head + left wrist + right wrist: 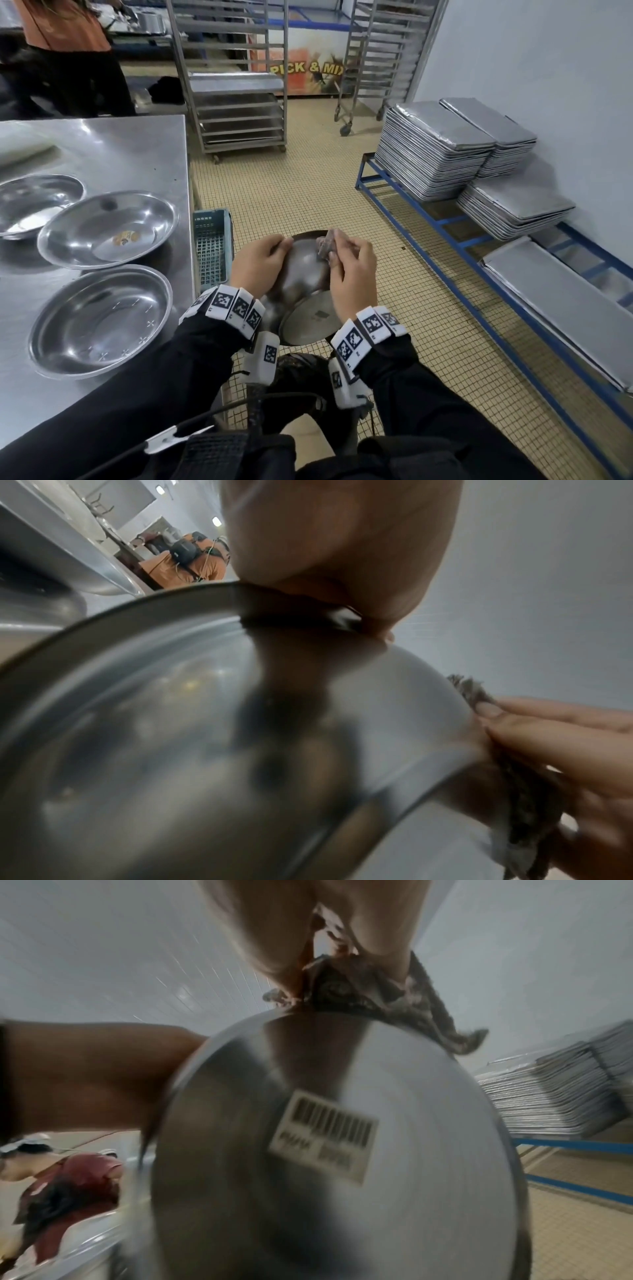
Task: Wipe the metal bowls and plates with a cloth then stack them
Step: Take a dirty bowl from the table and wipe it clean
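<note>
I hold a metal bowl (301,274) in front of my chest, over the floor, tipped so its flat base with a barcode sticker (325,1135) faces me. My left hand (258,265) grips the bowl's rim on the left, thumb curled over the edge. My right hand (349,274) pinches a crumpled grey-brown cloth (327,246) and presses it against the bowl's outer wall near the far rim. The cloth (514,777) wraps over the rim under my fingers (548,729). Three more metal bowls (106,228) (101,320) (37,202) sit apart on the steel table (137,150) to my left.
A blue plastic crate (212,250) stands on the floor beside the table. Stacks of metal trays (435,150) rest on a blue rack (445,222) along the right wall. Wheeled tray racks (236,102) stand ahead. A person in orange (65,51) stands at the far left.
</note>
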`<state>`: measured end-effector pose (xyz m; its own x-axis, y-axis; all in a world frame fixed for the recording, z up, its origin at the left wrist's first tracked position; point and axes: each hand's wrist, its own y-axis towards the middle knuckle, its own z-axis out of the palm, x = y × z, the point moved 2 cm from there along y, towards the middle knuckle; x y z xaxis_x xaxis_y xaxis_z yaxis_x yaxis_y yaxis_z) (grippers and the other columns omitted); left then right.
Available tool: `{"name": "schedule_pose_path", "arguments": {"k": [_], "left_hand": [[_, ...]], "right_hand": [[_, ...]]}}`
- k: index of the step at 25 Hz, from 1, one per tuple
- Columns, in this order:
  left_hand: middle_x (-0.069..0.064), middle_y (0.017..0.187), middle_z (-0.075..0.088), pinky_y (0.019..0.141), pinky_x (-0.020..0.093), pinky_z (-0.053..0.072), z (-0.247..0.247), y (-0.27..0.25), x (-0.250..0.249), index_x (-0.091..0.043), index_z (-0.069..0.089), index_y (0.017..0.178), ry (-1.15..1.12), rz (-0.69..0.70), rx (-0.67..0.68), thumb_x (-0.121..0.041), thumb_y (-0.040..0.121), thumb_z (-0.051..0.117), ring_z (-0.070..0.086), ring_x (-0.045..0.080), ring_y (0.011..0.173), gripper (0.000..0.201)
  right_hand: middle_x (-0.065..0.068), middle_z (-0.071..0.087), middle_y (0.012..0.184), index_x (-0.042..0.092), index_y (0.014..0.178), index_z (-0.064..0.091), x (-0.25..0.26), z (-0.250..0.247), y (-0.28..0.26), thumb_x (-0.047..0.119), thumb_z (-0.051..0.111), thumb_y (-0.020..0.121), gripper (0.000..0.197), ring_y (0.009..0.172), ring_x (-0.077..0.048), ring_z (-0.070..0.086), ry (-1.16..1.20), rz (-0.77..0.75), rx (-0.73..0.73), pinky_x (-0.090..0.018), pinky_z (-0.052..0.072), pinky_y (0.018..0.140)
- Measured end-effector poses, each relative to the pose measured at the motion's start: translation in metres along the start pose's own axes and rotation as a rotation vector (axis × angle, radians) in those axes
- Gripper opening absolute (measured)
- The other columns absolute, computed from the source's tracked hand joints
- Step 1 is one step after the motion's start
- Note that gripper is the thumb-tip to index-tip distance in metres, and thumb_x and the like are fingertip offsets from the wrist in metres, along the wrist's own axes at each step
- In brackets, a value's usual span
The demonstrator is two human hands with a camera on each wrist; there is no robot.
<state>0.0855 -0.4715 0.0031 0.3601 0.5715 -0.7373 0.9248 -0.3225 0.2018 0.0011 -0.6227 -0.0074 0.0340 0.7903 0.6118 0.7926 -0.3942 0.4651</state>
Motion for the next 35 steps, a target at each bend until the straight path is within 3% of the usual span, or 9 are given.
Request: {"name": "schedule_pose_path", "arguments": {"k": [5,12,16,18,21,25,30,33,35], "left_hand": [[-0.004,0.061,0.061,0.059,0.034,0.043,0.0,-0.002,-0.012,-0.019,0.063,0.073,-0.048,0.038,-0.012,-0.035,0.097,0.053,0.056,0.015,0.061,0.031],[0.019,0.065,0.06,0.058,0.045,0.045,-0.007,0.002,0.006,-0.01,0.064,0.074,-0.33,-0.083,-0.164,-0.047,0.093,0.055,0.05,0.023,0.057,0.042],[0.01,0.066,0.066,0.065,0.045,0.049,-0.008,0.005,0.002,-0.014,0.068,0.079,-0.221,-0.111,-0.181,-0.047,0.095,0.052,0.06,0.029,0.064,0.041],[0.007,0.067,0.067,0.065,0.045,0.05,-0.007,0.005,-0.005,-0.014,0.068,0.081,-0.199,-0.107,-0.183,-0.046,0.096,0.05,0.062,0.027,0.066,0.04],[0.001,0.061,0.064,0.058,0.043,0.05,-0.004,0.004,-0.019,-0.016,0.066,0.075,-0.132,-0.018,-0.128,-0.045,0.096,0.05,0.06,0.023,0.059,0.039],[0.005,0.063,0.064,0.061,0.043,0.048,-0.004,0.002,-0.016,-0.013,0.066,0.073,-0.163,-0.016,-0.113,-0.044,0.095,0.053,0.06,0.026,0.062,0.04],[0.001,0.068,0.069,0.059,0.027,0.052,-0.01,0.001,0.005,-0.02,0.071,0.074,-0.573,-0.185,-0.161,-0.037,0.094,0.059,0.063,0.01,0.06,0.028],[0.006,0.08,0.071,0.074,0.038,0.058,-0.006,-0.002,0.021,-0.022,0.072,0.08,-0.653,-0.24,-0.114,-0.036,0.093,0.059,0.068,0.02,0.076,0.023],[0.005,0.091,0.07,0.085,0.047,0.056,-0.001,-0.003,0.034,-0.029,0.07,0.087,-0.594,-0.241,-0.036,-0.035,0.095,0.056,0.067,0.026,0.089,0.017]], "right_hand": [[0.001,0.04,0.141,0.038,0.138,0.042,0.021,0.002,-0.023,0.042,0.039,0.094,0.044,0.132,-0.017,0.035,-0.153,-0.125,0.032,-0.043,0.031,0.109],[0.003,0.046,0.133,0.022,0.136,0.046,-0.024,-0.02,-0.002,0.037,0.031,0.101,0.041,0.123,-0.014,0.045,0.393,0.467,-0.023,-0.027,0.039,0.095],[0.011,0.019,0.153,0.038,0.147,0.022,-0.007,-0.009,-0.027,0.043,0.025,0.099,0.048,0.133,-0.013,0.034,0.201,0.146,0.081,-0.033,0.048,0.095],[0.011,0.003,0.157,0.042,0.146,0.018,0.011,0.003,-0.031,0.05,0.02,0.097,0.05,0.144,-0.019,0.011,0.032,-0.044,0.117,-0.049,0.034,0.108],[0.005,0.008,0.158,0.035,0.148,0.022,0.028,0.009,-0.019,0.052,0.018,0.095,0.056,0.145,-0.019,0.003,-0.185,-0.086,0.095,-0.041,0.002,0.116],[0.003,0.008,0.158,0.032,0.15,0.009,0.009,-0.001,0.013,0.055,0.01,0.096,0.059,0.144,-0.02,0.011,-0.127,0.141,0.085,-0.041,0.009,0.116],[0.001,0.049,0.133,0.032,0.135,0.042,-0.052,-0.019,0.005,0.071,0.025,0.087,0.064,0.124,-0.027,0.043,0.546,0.8,0.104,-0.048,0.03,0.109],[0.011,0.051,0.096,0.022,0.121,0.047,-0.051,-0.031,-0.002,0.05,0.029,0.099,0.04,0.099,-0.02,0.05,0.475,0.765,0.107,-0.03,0.035,0.086],[0.009,0.052,0.094,0.02,0.117,0.048,-0.053,-0.031,0.0,0.041,0.03,0.101,0.032,0.093,-0.017,0.051,0.393,0.699,0.084,-0.026,0.033,0.08]]}}
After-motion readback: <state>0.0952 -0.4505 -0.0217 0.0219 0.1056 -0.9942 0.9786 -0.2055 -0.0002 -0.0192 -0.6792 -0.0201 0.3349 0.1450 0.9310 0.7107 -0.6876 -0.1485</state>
